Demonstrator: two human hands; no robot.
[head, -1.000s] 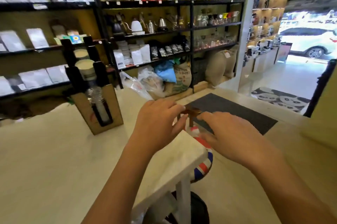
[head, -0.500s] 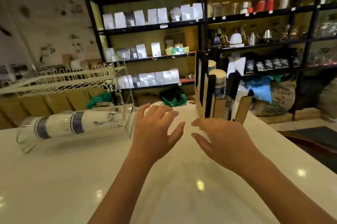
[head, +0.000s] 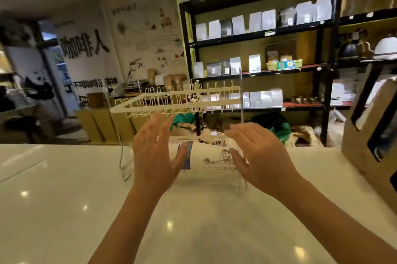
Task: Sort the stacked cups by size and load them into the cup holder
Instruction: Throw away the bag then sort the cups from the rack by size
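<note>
Fingers of both my hands are spread and relaxed, gripping nothing. My left hand (head: pixel 155 152) and right hand (head: pixel 261 154) are raised side by side above the white tabletop (head: pixel 64 210), palms turned toward each other, with the cup stack (head: pixel 206 157) showing in the gap between them. The stack lies on its side on the tabletop, white with a blue band and a dark drawing; whether either hand touches it I cannot tell. A white wire rack (head: pixel 178 97) stands over and behind it. The cup holder (head: pixel 369 126), brown with dark slots, stands on the tabletop at far right, well apart from my hands.
</note>
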